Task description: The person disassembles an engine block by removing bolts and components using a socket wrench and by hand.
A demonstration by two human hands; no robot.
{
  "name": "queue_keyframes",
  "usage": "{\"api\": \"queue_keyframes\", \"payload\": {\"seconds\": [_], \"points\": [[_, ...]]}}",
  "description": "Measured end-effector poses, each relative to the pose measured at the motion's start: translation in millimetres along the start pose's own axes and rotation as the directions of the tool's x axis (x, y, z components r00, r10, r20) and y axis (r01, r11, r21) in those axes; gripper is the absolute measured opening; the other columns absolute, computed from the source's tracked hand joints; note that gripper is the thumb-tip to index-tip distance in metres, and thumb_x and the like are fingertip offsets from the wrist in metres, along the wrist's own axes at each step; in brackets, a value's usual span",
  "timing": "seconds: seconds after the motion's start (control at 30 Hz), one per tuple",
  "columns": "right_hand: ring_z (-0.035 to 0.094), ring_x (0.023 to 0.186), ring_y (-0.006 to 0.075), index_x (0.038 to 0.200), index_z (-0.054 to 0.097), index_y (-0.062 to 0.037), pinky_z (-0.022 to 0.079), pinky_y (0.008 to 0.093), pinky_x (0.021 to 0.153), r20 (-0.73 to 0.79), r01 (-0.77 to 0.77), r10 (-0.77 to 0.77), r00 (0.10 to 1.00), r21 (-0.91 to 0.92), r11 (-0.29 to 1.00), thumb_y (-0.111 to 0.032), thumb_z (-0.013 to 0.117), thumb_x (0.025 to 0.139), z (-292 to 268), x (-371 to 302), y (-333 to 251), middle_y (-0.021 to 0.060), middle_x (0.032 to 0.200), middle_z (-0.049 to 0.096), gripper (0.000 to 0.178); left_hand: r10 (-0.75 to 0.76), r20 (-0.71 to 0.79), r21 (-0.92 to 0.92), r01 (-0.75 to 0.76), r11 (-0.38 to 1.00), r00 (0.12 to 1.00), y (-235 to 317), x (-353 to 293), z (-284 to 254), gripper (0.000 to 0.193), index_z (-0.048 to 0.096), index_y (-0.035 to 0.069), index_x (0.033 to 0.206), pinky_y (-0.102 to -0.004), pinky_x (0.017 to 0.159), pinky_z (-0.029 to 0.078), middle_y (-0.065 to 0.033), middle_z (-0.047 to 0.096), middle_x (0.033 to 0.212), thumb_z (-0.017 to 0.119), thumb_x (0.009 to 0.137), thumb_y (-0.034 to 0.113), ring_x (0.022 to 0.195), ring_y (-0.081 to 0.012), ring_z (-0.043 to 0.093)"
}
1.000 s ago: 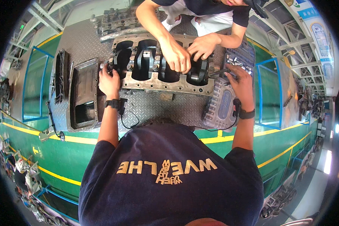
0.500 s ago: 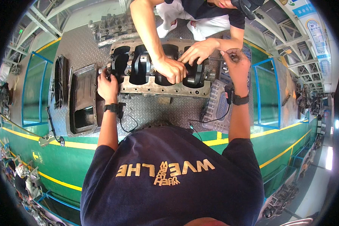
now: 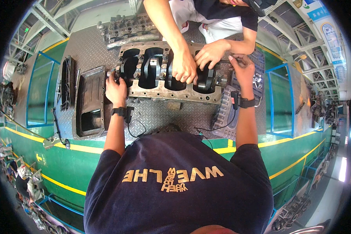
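Observation:
An upturned engine block [image 3: 175, 93] lies in front of me, with a crankshaft [image 3: 153, 62] across its dark bores. My left hand [image 3: 116, 92] is curled around the shaft end at the block's left side; its fingertips are partly hidden. Off the block's right end, above a grey tool case [image 3: 227, 113], I hold up my right hand [image 3: 244, 74]. Its fingers are loosely bent and apart, with nothing visible in them. Opposite me, a co-worker's one hand [image 3: 184, 67] reaches into the block, fingers bent down. Their other hand [image 3: 212, 53] rests over the crankshaft near the right end.
Left of the block lies an oil pan [image 3: 90, 84], with a long dark tray [image 3: 68, 82] beyond it. A cylinder head [image 3: 130, 29] sits at the back on the metal plate table [image 3: 152, 115]. Cables hang from both my wristbands. Blue frames [image 3: 280, 99] stand to the right.
My right hand has turned slightly and its fingers have shifted. The co-worker's reaching hand has changed its pose over the block. My left hand stays at the shaft end. The view has shifted a little.

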State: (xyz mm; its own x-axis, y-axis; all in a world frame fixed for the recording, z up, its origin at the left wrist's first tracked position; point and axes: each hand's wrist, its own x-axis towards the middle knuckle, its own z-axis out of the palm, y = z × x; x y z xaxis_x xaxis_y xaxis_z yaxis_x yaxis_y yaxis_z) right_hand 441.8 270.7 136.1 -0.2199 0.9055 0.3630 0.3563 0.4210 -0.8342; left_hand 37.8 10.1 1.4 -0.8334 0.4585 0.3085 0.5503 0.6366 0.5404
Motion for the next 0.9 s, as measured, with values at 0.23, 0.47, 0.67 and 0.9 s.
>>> {"api": "queue_keyframes", "payload": {"seconds": [0.23,0.47,0.67,0.9], "points": [[0.066,0.076,0.0115,0.094,0.069,0.005,0.054,0.0267,0.071,0.07,-0.018,0.02,0.997,-0.025,1.0,-0.014,0.08,0.086,-2.0,2.8,-3.2,0.0077,0.089,0.072,0.024,0.003,0.005,-0.013,-0.003,1.0,1.0,2.6,-0.2,-2.3,0.047,0.063,0.017,0.132,-0.05,0.086,0.053,-0.017,0.065,0.119,0.063,0.086,0.029,0.105,-0.039,0.066],[0.07,0.082,0.0133,0.098,0.071,0.0046,0.054,0.0263,0.074,0.036,-0.024,0.021,0.999,0.089,0.996,-0.013,0.077,0.089,-8.2,-9.0,-23.3,0.0076,0.089,0.073,0.021,-0.001,0.013,-0.031,0.001,1.0,1.0,1.0,0.8,1.7,0.048,0.063,0.017,0.132,-0.0498,0.085,0.054,-0.0176,0.065,0.119,0.063,0.086,0.029,0.104,-0.039,0.066],[0.072,0.086,0.0195,0.105,0.073,-0.0026,0.056,0.0318,0.077,0.374,0.225,-0.149,0.915,-0.169,0.96,-0.013,0.076,0.086,-19.3,-32.6,-101.1,0.0113,0.101,0.073,0.022,0.019,-0.004,-0.025,-0.02,0.999,1.0,-4.2,-0.5,0.2,0.047,0.063,0.017,0.131,-0.049,0.085,0.054,-0.0176,0.065,0.117,0.063,0.086,0.029,0.103,-0.0382,0.066],[0.069,0.089,0.0376,0.1,0.075,-0.0027,0.054,0.041,0.079,0.624,0.572,-0.275,0.732,-0.343,0.745,-0.027,0.082,0.079,-18.6,-25.9,-80.1,0.0201,0.097,0.072,0.033,-0.003,0.006,-0.005,0.003,1.0,1.0,1.2,1.0,-0.3,0.048,0.063,0.016,0.131,-0.0487,0.084,0.054,-0.0172,0.066,0.116,0.064,0.085,0.03,0.102,-0.0375,0.067]]}}
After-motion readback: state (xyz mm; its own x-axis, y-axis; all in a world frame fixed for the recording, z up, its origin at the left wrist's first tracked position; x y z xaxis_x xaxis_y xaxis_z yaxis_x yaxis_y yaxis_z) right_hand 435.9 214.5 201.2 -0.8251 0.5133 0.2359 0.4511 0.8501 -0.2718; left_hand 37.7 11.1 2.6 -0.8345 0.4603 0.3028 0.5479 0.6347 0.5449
